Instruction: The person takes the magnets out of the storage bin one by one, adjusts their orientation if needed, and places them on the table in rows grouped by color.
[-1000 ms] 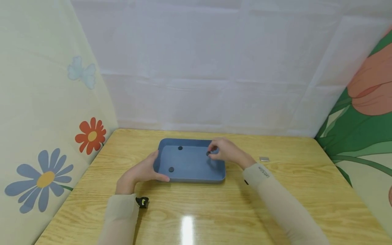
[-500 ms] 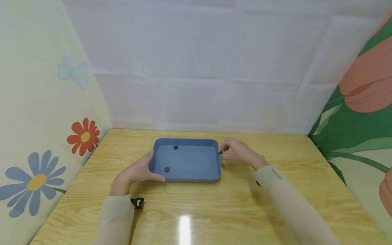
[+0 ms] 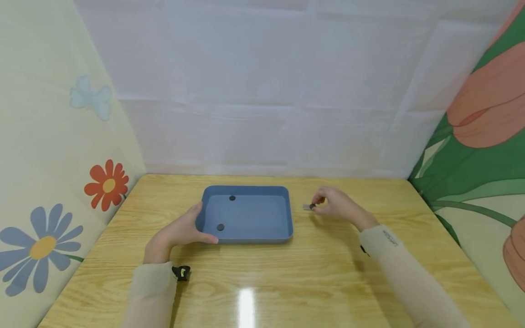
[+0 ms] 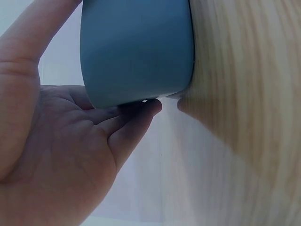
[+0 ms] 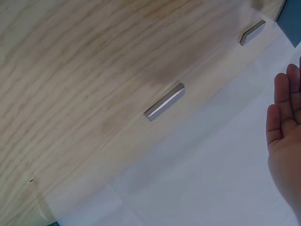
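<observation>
**A Black Dot Outside the Blue Tray**

The left hand (image 3: 176, 232) is nearest. Its thumb and fingers curl around the near left corner of the blue tray (image 3: 246, 238), which sits flat on the wooden table (image 3: 320, 282). Two black dots (image 3: 220, 227) lie inside the tray (one near, one far). To the right of the tray, the right hand (image 3: 338, 206) pinches another small black dot (image 3: 312, 206) in its fingertips. A small silver piece (image 3: 306, 207) lies on the table just beside that dot.
</observation>
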A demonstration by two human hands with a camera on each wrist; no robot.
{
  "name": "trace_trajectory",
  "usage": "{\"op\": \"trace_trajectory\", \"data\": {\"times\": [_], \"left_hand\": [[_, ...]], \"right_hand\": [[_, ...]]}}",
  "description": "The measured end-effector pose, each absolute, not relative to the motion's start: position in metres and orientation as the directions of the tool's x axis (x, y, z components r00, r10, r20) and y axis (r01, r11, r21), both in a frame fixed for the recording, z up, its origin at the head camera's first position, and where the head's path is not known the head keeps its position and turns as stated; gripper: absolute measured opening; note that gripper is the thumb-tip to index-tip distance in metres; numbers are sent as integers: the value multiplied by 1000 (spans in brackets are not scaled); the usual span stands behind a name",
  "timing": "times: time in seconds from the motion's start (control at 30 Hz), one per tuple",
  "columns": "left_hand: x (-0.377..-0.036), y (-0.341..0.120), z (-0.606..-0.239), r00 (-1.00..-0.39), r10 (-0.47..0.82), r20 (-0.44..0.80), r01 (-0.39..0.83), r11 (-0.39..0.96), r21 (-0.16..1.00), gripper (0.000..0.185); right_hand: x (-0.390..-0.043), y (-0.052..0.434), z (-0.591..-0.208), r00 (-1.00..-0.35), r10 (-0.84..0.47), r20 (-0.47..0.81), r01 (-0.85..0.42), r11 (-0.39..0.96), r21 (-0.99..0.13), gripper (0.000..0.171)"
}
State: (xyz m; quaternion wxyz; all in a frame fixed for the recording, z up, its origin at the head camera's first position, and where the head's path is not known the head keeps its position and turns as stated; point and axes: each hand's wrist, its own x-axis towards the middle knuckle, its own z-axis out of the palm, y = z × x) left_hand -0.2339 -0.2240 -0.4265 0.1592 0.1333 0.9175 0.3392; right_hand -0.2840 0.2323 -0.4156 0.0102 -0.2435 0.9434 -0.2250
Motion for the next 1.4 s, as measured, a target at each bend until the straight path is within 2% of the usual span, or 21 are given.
{"op": "trace_trajectory", "data": {"times": [0.33,0.57,1.1,1.4], "left_hand": [[-233,-224,-426,-916,349,-199,137,737,662,140],[-233,-224,-423,-915,344,-210,122,732,670,140],[-232,-225,-424,-918,337,-210,122,742,659,141],[-232,-225,-424,-918,338,-209,121,739,663,143]], "right_hand": [[-284,233,-426,-874,-477,91,-461,754,-468,10],[-279,231,-434,-893,-449,17,-391,757,-523,11],[-276,232,-449,-876,-482,26,-444,783,-435,9],[-279,234,-442,-893,-450,-12,-393,790,-470,12]]}}
